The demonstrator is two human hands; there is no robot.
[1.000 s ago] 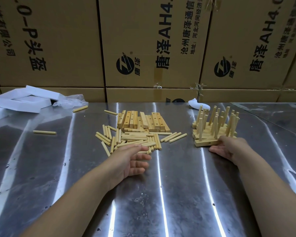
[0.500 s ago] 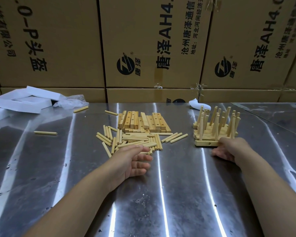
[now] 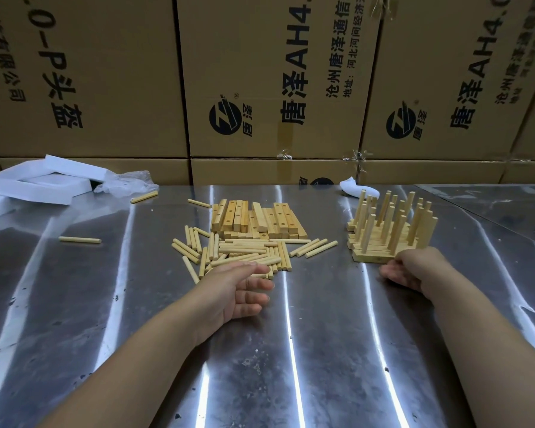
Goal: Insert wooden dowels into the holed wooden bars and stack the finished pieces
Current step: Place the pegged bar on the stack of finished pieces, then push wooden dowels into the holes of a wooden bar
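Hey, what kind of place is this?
Probably a warehouse or small factory workstation: stacked printed cardboard cartons wall off the back, the worktable is sheet metal, and loose wooden dowels and holed wooden bars lie in bulk piles.

My left hand [image 3: 238, 288] lies on the table [image 3: 322, 350], with the loose dowels [image 3: 244, 253] just beyond its fingertips and the holed bars [image 3: 257, 219] behind them. The finished stack [image 3: 386, 236] stands just beyond my right hand [image 3: 414, 270], and a stray dowel [image 3: 79, 240] lies well off to the left.
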